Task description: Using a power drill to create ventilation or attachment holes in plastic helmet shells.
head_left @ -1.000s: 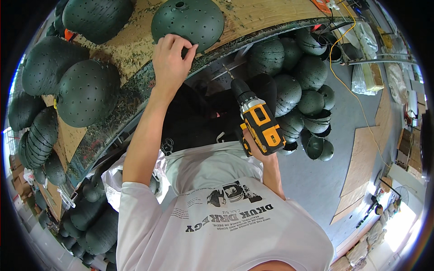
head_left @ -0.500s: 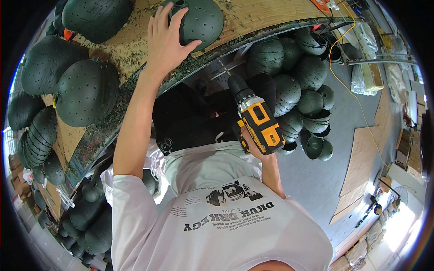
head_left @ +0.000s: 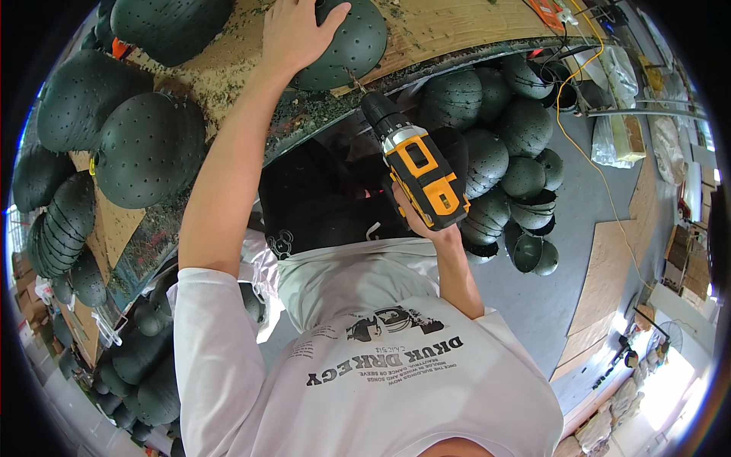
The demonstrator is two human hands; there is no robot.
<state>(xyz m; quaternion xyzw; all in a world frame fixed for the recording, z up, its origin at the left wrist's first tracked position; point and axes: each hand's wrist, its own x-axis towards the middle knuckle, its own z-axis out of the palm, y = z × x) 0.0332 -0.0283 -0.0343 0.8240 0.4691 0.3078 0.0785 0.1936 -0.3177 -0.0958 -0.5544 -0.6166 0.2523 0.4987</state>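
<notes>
head | left hand [head_left: 293, 34] fingers on green shell [head_left: 350, 46] | right hand [head_left: 411, 217] grips drill [head_left: 419, 171]

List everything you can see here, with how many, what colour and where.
Helmet shell: one, dark green, on the workbench under the left hand.
Other shells: many, dark green, on the bench at left and heaped on the floor.
Workbench: one, wooden, strewn with shavings, top.
Drill: one, yellow and black, centre.
Cable: one, yellow, right.
Left hand: on the shell.
Right hand: grips the drill.
</notes>
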